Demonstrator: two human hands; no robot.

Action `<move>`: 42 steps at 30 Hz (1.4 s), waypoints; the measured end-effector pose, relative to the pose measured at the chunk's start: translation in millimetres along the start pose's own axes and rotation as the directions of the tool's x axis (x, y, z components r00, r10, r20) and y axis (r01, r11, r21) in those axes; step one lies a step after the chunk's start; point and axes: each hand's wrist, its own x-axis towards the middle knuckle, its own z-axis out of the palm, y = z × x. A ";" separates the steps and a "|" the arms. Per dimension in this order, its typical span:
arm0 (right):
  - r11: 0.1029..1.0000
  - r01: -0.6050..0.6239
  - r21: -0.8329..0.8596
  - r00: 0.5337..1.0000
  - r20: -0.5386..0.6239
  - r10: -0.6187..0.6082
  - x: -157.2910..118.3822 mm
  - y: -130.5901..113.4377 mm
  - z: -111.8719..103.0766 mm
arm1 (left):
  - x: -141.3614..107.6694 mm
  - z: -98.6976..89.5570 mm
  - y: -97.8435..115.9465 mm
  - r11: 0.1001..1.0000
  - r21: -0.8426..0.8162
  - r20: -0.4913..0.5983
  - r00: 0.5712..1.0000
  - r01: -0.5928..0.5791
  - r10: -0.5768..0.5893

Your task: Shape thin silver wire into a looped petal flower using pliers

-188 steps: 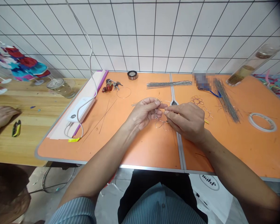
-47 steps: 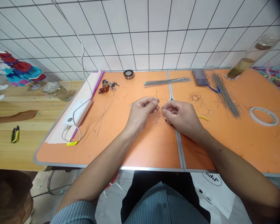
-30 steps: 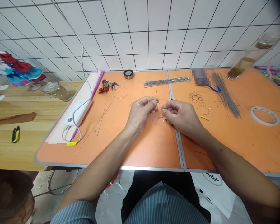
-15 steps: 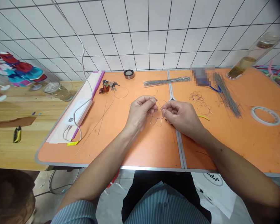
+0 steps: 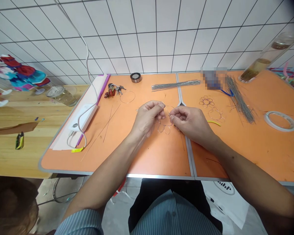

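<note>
Over the middle of the orange table, my left hand point(image 5: 149, 117) pinches a thin wire ring with looped petals, a wire flower point(image 5: 164, 129). My right hand point(image 5: 186, 119) closes thumb and fingers on the same piece from the right side. Part of the wire between the fingertips is hidden or too fine to follow. To the right of my right hand lie a small wire flower point(image 5: 206, 101) and a larger looped wire ring point(image 5: 216, 114). A yellow strip point(image 5: 214, 123) lies just beside that hand.
At the back are a tape roll point(image 5: 136, 77), keys point(image 5: 119, 89), a wire ring point(image 5: 127, 97) and a wire bundle point(image 5: 175, 85). Another wire bundle point(image 5: 240, 99), a white tape ring point(image 5: 280, 121) and a glass bottle point(image 5: 267, 58) are right. A white power bank point(image 5: 82, 118) is left.
Both hands keep nearly the same pinch on the wire flower. The whole view has shifted very slightly; the things on the table stay where they were.
</note>
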 end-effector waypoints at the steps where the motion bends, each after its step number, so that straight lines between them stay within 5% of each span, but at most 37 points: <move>1: 1.000 -0.002 -0.003 1.000 0.001 0.002 -0.1 -0.4 -0.2 | 0.2 -0.1 0.0 1.000 -0.001 0.002 1.000 -0.003 0.003; 19: 0.999 0.009 -0.039 1.000 -0.003 -0.009 -1.1 -3.4 -0.5 | 4.4 -4.9 -4.7 0.982 0.109 -0.032 0.987 -0.156 0.160; 42: 1.000 -0.009 -0.027 1.000 -0.003 0.009 -2.2 -6.7 1.9 | 2.3 -5.1 2.9 0.999 -0.037 0.040 0.999 0.008 -0.007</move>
